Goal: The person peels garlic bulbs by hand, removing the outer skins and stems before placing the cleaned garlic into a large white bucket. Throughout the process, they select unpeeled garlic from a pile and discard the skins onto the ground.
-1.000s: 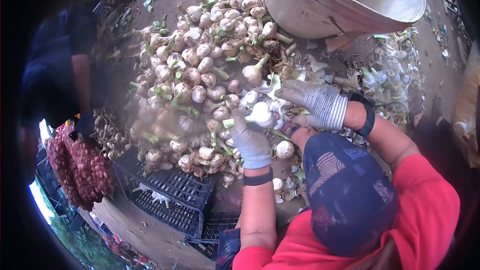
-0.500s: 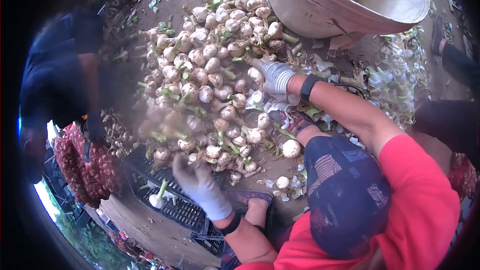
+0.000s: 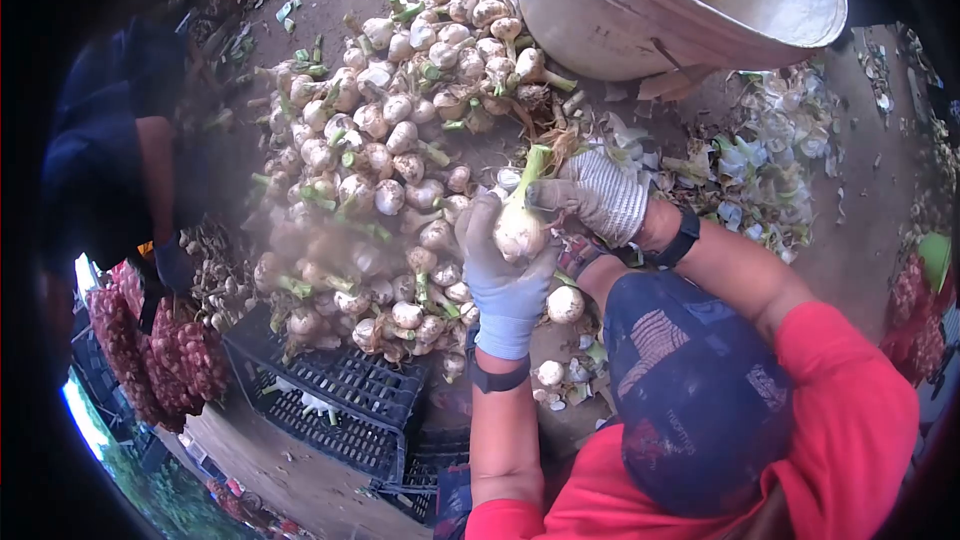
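Observation:
A garlic bulb with a thick green stem is held up between my hands. My left hand, in a pale glove, cups the bulb from below and the left. On the right, my right hand, in a striped, soiled glove, has its fingers curled and its thumb against the bulb's neck; its fingertips are partly hidden. Beyond my left hand spreads a large heap of garlic bulbs with cut stems. Loose bulbs lie just below my hands.
A big pale metal tub stands at the top. Peelings litter the ground at right. Black crates lie lower left, near red net sacks. Another person in dark clothes bends at far left. A dark cap and red sleeves fill the lower right.
My left hand has moved up and right from above the crate and closed around a bulb. My right hand has shifted slightly right and down, away from the heap, to the same bulb.

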Motion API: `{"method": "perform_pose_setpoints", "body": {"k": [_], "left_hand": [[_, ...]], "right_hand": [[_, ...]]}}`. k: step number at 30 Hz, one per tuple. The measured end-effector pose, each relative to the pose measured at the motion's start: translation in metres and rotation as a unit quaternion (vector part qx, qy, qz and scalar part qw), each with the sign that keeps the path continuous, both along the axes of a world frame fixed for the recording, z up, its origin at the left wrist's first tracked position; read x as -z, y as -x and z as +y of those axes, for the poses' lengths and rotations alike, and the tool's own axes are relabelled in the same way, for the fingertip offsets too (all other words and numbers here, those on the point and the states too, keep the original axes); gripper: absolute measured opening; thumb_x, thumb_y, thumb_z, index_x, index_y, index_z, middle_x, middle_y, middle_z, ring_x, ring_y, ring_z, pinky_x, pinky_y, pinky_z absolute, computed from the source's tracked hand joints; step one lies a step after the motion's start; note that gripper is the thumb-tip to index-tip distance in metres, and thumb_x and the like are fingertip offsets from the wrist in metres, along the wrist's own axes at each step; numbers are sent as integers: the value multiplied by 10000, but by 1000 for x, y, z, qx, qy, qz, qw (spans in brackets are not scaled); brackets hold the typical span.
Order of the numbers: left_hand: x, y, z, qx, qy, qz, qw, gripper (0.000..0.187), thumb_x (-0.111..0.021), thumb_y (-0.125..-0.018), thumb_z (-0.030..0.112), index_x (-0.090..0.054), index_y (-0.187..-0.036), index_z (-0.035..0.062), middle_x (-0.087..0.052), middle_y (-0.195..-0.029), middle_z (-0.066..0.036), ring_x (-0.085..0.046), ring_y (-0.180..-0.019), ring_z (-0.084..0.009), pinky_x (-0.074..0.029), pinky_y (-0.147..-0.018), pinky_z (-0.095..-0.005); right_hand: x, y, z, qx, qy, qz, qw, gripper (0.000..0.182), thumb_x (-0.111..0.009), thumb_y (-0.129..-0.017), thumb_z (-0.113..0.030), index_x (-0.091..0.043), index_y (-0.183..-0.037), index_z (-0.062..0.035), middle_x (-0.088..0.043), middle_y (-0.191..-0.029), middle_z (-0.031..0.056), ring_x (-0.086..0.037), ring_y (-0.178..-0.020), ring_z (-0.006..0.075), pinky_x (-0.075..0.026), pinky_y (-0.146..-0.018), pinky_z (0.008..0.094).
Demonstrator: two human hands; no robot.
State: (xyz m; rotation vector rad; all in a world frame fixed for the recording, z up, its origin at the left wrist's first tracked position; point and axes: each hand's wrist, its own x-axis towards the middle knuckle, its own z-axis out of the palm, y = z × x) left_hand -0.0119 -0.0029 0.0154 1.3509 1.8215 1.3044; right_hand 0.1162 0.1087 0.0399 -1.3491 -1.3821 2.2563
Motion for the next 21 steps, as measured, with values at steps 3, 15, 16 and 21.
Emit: {"method": "perform_pose_setpoints", "body": {"k": [3,15,16,21], "left_hand": [[-5,5,-1,26,-46,104,993,664,-722,-612,5,-423,-1199,88,-462,-1126,-179,-489,-1017,-358,-423,-867,-413],[-21,16,-8,57,110,-291,949,698,-723,-650,107,-413,-1273,63,-457,-1212,-122,-495,-1090,-291,-416,-937,-390],[-29,18,-4,47,115,-562,818,595,-643,-784,253,-402,-1288,49,-478,-1212,-123,-504,-1103,-262,-418,-944,-373],[-8,10,-19,-67,142,-255,954,431,-501,-904,327,-476,-1215,29,-520,-1093,-72,-518,-1020,-180,-426,-869,-313]], "right_hand": [[7,1,0,-4,-22,53,998,317,-656,-838,-304,-657,-794,10,-601,-593,20,-541,-509,60,-432,-442,220],[12,-19,-11,39,228,159,960,116,-551,-807,-51,-639,-763,9,-560,-575,2,-528,-472,71,-412,-417,208],[12,-21,-10,66,315,204,925,111,-535,-798,-12,-635,-753,6,-541,-566,-11,-509,-455,61,-397,-406,196],[30,-20,-20,51,396,274,875,94,-554,-775,-49,-601,-833,9,-501,-570,-20,-483,-471,54,-396,-409,216]]}}
